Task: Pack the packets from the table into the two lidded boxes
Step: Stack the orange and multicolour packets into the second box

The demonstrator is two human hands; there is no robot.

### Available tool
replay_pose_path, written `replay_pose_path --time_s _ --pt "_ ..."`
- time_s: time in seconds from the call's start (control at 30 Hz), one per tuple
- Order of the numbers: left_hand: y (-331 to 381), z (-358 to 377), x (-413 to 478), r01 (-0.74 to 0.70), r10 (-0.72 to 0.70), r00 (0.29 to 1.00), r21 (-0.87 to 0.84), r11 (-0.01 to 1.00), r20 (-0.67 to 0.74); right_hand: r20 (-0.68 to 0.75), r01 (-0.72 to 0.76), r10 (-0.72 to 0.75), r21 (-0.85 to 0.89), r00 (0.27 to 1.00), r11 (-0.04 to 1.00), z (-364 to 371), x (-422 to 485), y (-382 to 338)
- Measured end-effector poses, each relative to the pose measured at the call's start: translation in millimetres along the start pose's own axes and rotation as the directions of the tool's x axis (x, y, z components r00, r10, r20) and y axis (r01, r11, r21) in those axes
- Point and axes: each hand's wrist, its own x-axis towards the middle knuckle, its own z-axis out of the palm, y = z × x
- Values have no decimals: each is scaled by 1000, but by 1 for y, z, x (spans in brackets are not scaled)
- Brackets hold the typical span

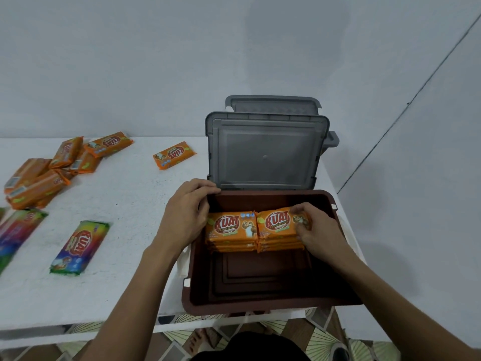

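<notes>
The brown box (260,272) sits open at the near edge of the white table (125,194), right in front of the person; its grey lid (265,155) stands upright behind it, and a second grey lid (273,104) rises just behind that one, the box under it mostly hidden.

Inside the brown box, two stacks of orange KUAT packets lie side by side against the far half of the floor, their ends touching in the middle; the near half of the floor is bare. The right hand (320,230) grips the outer end of the right stack (277,224), fingers curled over the top packet and thumb on its near side. The left hand (187,217) is at the far left corner of the box, fingers bent against the outer end of the left stack (230,227); I cannot tell whether it clasps the packets or only steadies them.

Out on the table, a lone orange packet (173,155) lies left of the lids; a loose heap of orange packets (52,170) sits further left; a rainbow-coloured packet (79,247) lies nearer, with another rainbow packet (15,230) at the table's left side, blurred.
</notes>
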Motion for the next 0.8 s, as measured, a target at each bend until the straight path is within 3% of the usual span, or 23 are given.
replay_pose_path --time_s 0.2,0.6,0.8 --pt "-2 2 -2 43 -43 998 15 999 -46 0 76 -79 -266 997 961 7 -3 -3" --pt "-2 0 -14 134 -140 984 -63 989 -112 74 114 -92 -419 993 901 0 -8 -14" --pt "-4 -8 -25 112 -123 989 -133 985 -81 91 150 -122 -474 988 868 -9 -5 -31"
